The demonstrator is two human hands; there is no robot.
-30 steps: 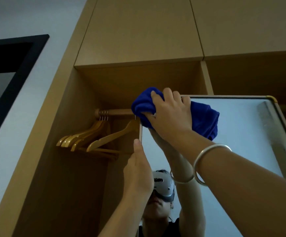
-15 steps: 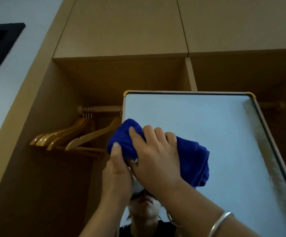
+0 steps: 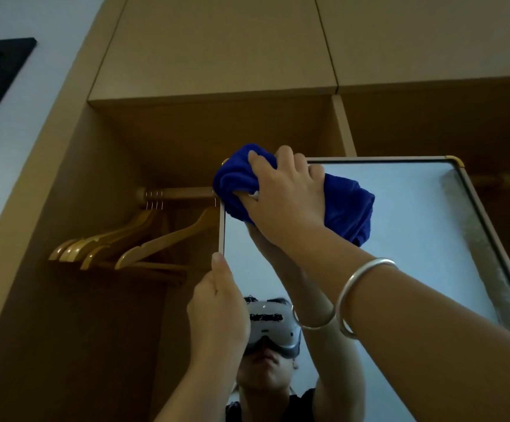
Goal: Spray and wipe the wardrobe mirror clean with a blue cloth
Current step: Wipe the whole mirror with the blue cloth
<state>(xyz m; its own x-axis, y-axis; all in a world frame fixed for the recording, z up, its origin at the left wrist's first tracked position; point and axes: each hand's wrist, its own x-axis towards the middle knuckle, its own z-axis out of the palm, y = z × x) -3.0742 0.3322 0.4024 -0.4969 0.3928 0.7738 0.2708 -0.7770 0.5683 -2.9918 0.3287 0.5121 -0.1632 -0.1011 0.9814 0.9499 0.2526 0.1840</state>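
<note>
The right hand [image 3: 284, 196] is curled over a bunched blue cloth [image 3: 348, 208], fingers wrapped into the folds, and presses it against the top left corner of the wardrobe mirror [image 3: 400, 226]. The cloth bulges out on both sides of the hand: one lump spills past the mirror's left edge and covers the upper left corner fitting, the other lies on the glass to the right of the knuckles. A silver bangle [image 3: 360, 293] sits on the right forearm, which crosses the lower right part of the glass.

The left hand [image 3: 217, 309] is lower down at the mirror's left edge, thumb up along the frame; its fingers appear to wrap behind the edge and grip it, though they are hidden from view. Hand and cloth are apart, with a bare stretch of frame between them.

The mirror has a thin pale frame with a gold-coloured fitting [image 3: 457, 162] at its top right corner. A hazy, streaked band runs down the glass along the right edge. The glass reflects the person's arms, a second view of the bangle, and a white headset.

Behind the mirror's left edge stands the open wardrobe [image 3: 64, 300], light wood. A wooden rail [image 3: 180, 193] crosses its upper part, and several wooden hangers [image 3: 119, 245] hang from it, bunched to the left of the mirror. Closed cabinet doors [image 3: 217, 44] sit above the compartment.
</note>
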